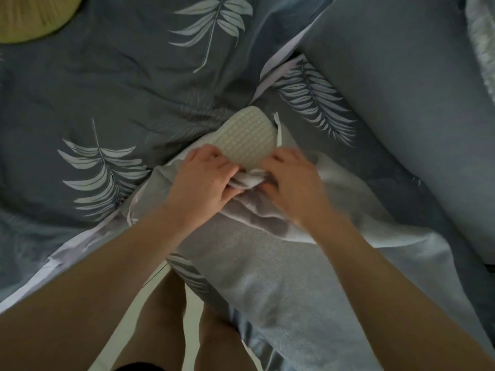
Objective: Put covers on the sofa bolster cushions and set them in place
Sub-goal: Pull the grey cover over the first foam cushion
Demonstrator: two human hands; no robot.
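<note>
A long bolster cushion lies across the bed towards me, mostly inside a pale grey cover [281, 277]. Its bare end, a cream waffle-textured pad [251, 137], sticks out of the cover's open mouth. My left hand [206, 178] and my right hand [292, 178] both grip the bunched rim of the cover just below that bare end, fingers curled into the gathered fabric. A short white tie [278, 129] hangs beside the opening.
A dark grey bedspread with pale leaf prints [120, 89] covers the bed. A large plain grey-blue cushion [401, 103] lies at the right. A yellow-green round cushion [32, 17] shows at the top left corner. My bare legs and a strip of light floor are below.
</note>
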